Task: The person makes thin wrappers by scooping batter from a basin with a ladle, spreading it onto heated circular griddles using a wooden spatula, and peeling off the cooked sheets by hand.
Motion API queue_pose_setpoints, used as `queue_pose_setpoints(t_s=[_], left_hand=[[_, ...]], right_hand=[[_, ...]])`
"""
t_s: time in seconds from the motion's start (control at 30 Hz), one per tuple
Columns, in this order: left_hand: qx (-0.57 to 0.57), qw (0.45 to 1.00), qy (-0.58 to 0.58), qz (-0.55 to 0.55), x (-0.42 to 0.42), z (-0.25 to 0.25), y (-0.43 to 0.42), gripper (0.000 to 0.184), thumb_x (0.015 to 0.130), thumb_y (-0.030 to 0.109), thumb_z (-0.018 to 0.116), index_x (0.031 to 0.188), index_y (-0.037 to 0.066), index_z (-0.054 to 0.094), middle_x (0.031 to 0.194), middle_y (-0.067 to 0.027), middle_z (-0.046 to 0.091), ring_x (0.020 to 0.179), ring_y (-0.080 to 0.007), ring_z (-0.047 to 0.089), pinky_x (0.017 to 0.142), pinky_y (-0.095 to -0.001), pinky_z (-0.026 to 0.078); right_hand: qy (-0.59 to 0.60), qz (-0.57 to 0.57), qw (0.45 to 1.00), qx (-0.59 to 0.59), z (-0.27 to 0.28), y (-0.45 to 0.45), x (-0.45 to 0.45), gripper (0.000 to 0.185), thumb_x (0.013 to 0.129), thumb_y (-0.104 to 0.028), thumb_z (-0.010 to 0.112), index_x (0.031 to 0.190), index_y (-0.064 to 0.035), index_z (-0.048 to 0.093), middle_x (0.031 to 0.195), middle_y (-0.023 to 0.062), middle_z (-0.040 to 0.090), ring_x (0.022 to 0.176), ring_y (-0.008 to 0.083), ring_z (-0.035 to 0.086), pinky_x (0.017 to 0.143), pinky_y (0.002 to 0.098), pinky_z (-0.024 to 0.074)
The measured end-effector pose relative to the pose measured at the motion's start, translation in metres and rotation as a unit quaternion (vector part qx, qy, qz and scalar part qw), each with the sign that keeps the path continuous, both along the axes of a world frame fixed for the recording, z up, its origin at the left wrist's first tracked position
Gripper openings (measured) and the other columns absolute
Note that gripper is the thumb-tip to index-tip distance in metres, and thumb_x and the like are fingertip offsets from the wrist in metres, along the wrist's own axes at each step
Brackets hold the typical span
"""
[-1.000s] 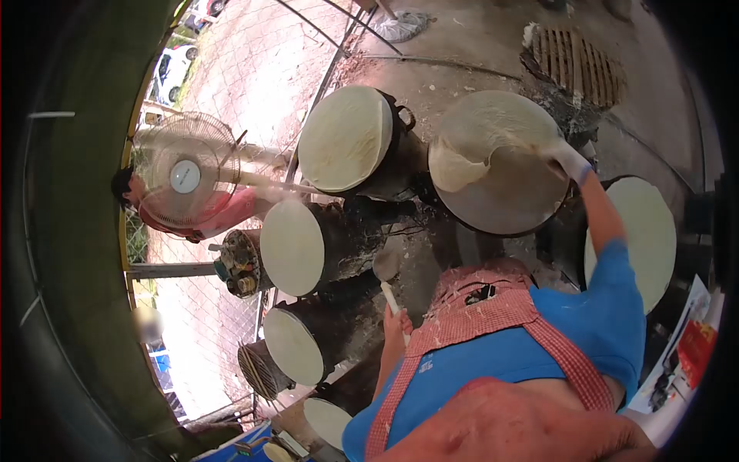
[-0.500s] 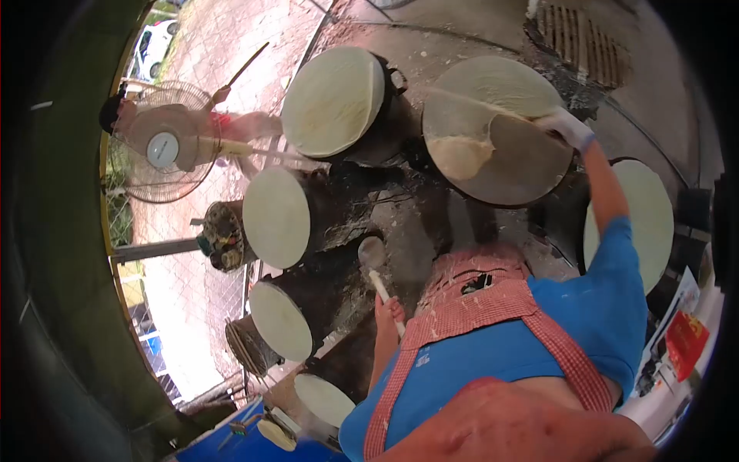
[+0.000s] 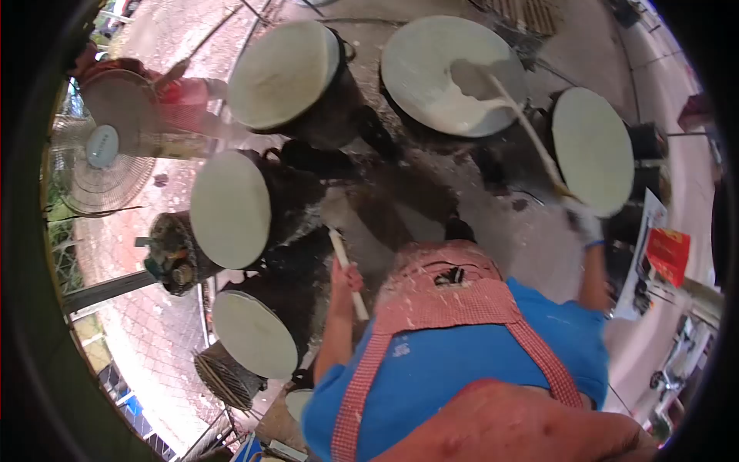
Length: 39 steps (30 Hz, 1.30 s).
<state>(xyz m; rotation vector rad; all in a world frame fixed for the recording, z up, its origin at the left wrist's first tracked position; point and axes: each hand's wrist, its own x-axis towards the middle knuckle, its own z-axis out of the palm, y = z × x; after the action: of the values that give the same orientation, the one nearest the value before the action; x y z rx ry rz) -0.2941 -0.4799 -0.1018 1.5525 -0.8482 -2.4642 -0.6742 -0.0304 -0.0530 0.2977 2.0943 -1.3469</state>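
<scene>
My right hand, in a white glove and smeared by motion, is closed on the end of a long thin spreading stick. The stick's far end lies on a large round griddle, where pale batter covers most of the surface and a grey patch shows near the middle. My left hand is wrapped round the pale handle of a ladle, held low beside my apron. The ladle's bowl is blurred against the dark ground.
More round pale-topped griddles stand around me on dark drums. At the left, a fan stands before another person holding a stick. A red packet is at the right.
My right hand has moved from the griddle's edge back towards me, swinging the stick round. Batter now covers more of the griddle. The view has shifted; my left hand still holds the ladle.
</scene>
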Motion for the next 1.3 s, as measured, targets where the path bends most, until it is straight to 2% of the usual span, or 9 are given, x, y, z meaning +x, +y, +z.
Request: queue_pose_setpoints(t_s=[0.17,0.37,0.5,0.67,0.73,0.77,1.0,1.17,1.3], left_hand=[[0.048,0.999,-0.007,-0.02,0.005,0.024,-0.011,0.054,0.08,0.0,0.047,0.122,0.028,0.027,0.051,0.0013,0.03,0.034,-0.0083,0.03,0.027,-0.0221,0.025],[0.039,0.996,0.039,-0.064,0.029,0.05,-0.007,0.063,0.08,0.004,0.051,0.13,0.03,0.022,0.051,0.0023,0.03,0.034,-0.007,0.031,0.028,-0.0209,0.027],[0.132,0.98,0.15,-0.026,0.055,0.026,-0.015,0.034,0.085,0.01,0.047,0.115,0.022,0.037,0.052,0.0017,0.031,0.033,-0.0077,0.031,0.026,-0.0215,0.028],[0.284,0.895,0.343,0.008,0.055,0.035,-0.004,0.025,0.091,0.021,0.039,0.07,0.009,0.045,0.052,0.0,0.034,0.032,-0.009,0.03,0.026,-0.0238,0.029],[0.255,0.885,0.388,-0.018,0.058,0.045,-0.002,0.014,0.091,0.016,0.039,0.105,0.02,0.039,0.054,0.0008,0.031,0.036,-0.0073,0.03,0.031,-0.0211,0.029],[0.214,0.881,0.421,-0.032,0.06,0.039,-0.004,0.047,0.091,0.011,0.039,0.133,0.03,0.03,0.056,0.0013,0.029,0.039,-0.0055,0.03,0.033,-0.0183,0.029],[0.336,0.849,0.407,-0.017,0.044,0.022,0.004,0.041,0.092,0.013,0.038,0.131,0.023,0.035,0.055,0.0018,0.029,0.039,-0.0057,0.029,0.033,-0.0192,0.027],[0.244,0.942,0.23,-0.036,0.02,0.055,0.009,0.034,0.091,0.023,0.039,0.059,0.012,0.035,0.048,0.0033,0.024,0.034,-0.0077,0.023,0.03,-0.0223,0.024],[0.287,0.934,0.21,0.014,0.002,0.037,0.012,0.029,0.092,0.023,0.039,0.066,0.01,0.038,0.05,0.0034,0.026,0.036,-0.007,0.025,0.03,-0.02,0.022]], right_hand=[[0.412,0.071,0.907,-0.039,-0.061,-0.217,0.107,0.028,0.08,-0.026,0.059,0.1,-0.0086,0.063,0.087,0.014,0.064,0.074,0.0235,0.062,0.066,0.0357,0.0472],[0.348,0.131,0.855,0.362,-0.041,-0.184,0.126,0.033,0.082,-0.035,0.051,0.115,-0.0311,0.053,0.066,0.0188,0.057,0.066,0.0356,0.058,0.059,0.0455,0.0453],[0.319,-0.057,0.932,0.161,-0.048,-0.174,0.129,0.029,0.082,-0.029,0.053,0.106,-0.0145,0.061,0.071,0.0189,0.061,0.064,0.0304,0.059,0.061,0.036,0.0451],[0.371,0.092,0.915,0.127,-0.044,-0.242,0.114,0.029,0.079,-0.033,0.054,0.094,-0.0102,0.064,0.085,0.0159,0.061,0.081,0.0324,0.058,0.071,0.0368,0.0453],[0.411,0.081,0.89,0.182,-0.054,-0.211,0.104,0.031,0.08,-0.039,0.05,0.093,-0.0148,0.064,0.082,0.0162,0.062,0.079,0.0335,0.059,0.071,0.0411,0.0454],[0.374,0.08,0.897,0.22,-0.048,-0.191,0.093,0.03,0.081,-0.039,0.049,0.093,-0.016,0.065,0.077,0.0172,0.062,0.074,0.0345,0.059,0.069,0.0431,0.046],[0.491,0.164,0.84,0.162,-0.08,-0.228,0.048,0.029,0.08,-0.035,0.051,0.096,-0.0128,0.063,0.085,0.0174,0.061,0.08,0.0331,0.059,0.069,0.0396,0.0462],[0.321,0.12,0.9,0.268,-0.041,-0.156,0.044,0.03,0.081,-0.034,0.052,0.099,-0.0136,0.063,0.087,0.0157,0.061,0.083,0.0312,0.059,0.073,0.0395,0.0458],[0.392,0.01,0.908,0.148,-0.023,-0.188,-0.006,0.032,0.081,-0.035,0.05,0.097,-0.0114,0.063,0.087,0.0203,0.06,0.082,0.033,0.059,0.071,0.0403,0.046]])
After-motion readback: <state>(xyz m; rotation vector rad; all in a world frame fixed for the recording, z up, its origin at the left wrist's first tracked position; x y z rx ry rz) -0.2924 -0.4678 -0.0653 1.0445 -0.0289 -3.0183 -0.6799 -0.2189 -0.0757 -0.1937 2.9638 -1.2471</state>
